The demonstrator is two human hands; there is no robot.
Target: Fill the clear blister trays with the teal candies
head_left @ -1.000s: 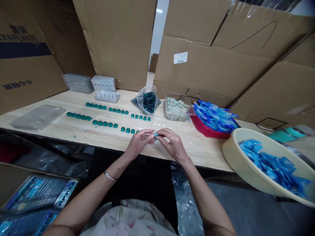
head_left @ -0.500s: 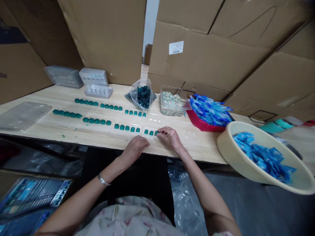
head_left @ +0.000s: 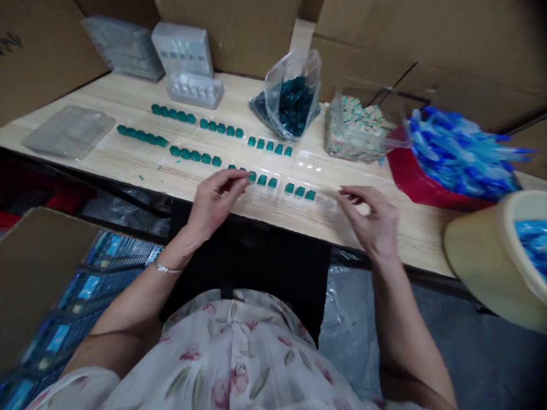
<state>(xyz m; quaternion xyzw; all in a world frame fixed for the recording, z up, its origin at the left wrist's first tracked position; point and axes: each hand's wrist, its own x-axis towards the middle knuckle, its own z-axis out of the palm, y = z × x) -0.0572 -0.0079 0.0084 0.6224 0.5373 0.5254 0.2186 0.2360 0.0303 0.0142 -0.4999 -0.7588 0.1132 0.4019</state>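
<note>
Three teal pieces [head_left: 299,192] sit in a clear blister tray [head_left: 280,196] on the table [head_left: 421,230] between the open left hand [head_left: 216,199] and loosely curled, empty right hand [head_left: 371,219]; the vacant cells [head_left: 330,199] call for filling next.

This is a small packing workshop or stockroom. Large sheets of corrugated cardboard [head_left: 465,51] wall off the far side of a long pale wooden bench [head_left: 98,156]. The bench carries rows of small teal pieces [head_left: 196,155], stacked clear plastic trays [head_left: 123,48] at far left, a plastic bag [head_left: 299,68] of loose teal stock, and a red tray [head_left: 410,176] heaped with blue items. A beige basin [head_left: 478,256] stands near right, and blue printed cards [head_left: 111,262] are piled near left.
</note>
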